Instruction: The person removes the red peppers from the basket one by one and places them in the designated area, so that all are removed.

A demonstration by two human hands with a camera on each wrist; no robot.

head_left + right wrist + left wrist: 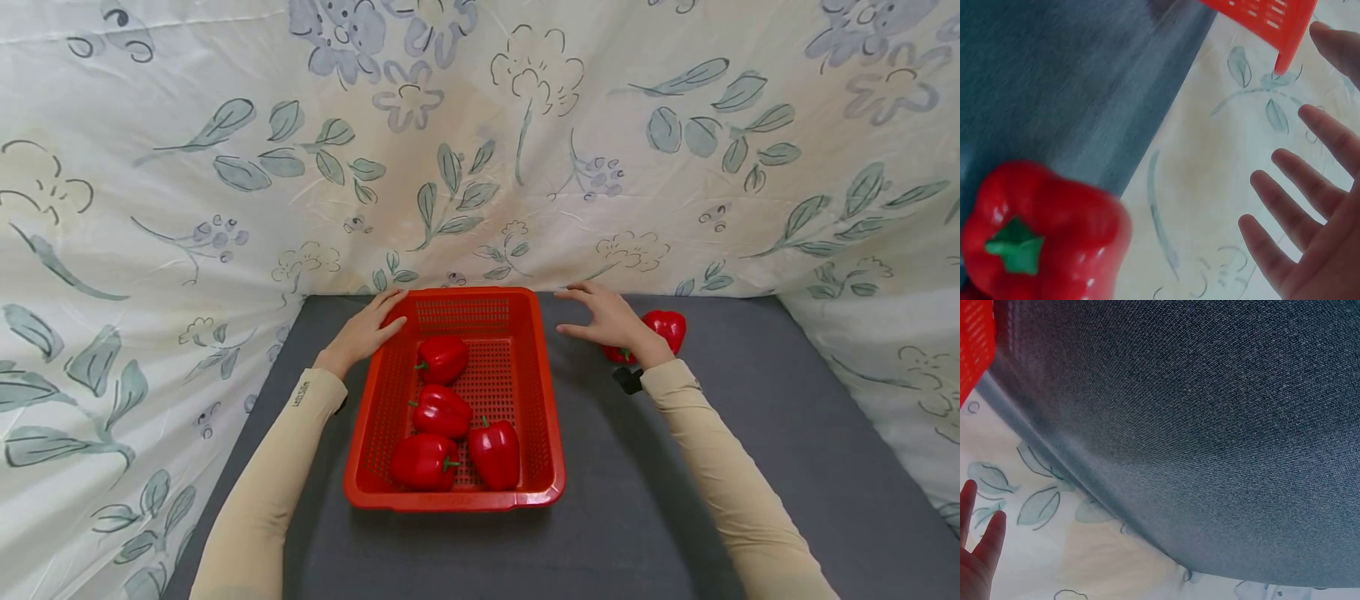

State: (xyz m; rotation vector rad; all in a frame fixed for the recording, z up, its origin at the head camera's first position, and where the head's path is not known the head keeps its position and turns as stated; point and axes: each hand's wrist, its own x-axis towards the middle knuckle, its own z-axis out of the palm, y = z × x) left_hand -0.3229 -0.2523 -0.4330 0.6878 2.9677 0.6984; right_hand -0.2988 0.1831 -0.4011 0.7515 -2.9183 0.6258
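Observation:
A red plastic basket [551, 417] with mesh sides stands on the dark table, with several red bell peppers [441, 411] with green stems lying in it. My left hand [363, 332] is at the basket's far left corner, fingers extended along the rim. To the right of the basket, my right hand [600, 317] hovers with its fingers spread and holds nothing. Behind its wrist lie two more red bell peppers [667, 327] on the table, partly hidden by the hand and arm. One red bell pepper [1047, 225] shows large in the right wrist view.
The dark grey cloth [757, 433] covers the table. A white floral curtain [480, 150] hangs along the back edge and both sides. On the right wrist sits a small black device [628, 381].

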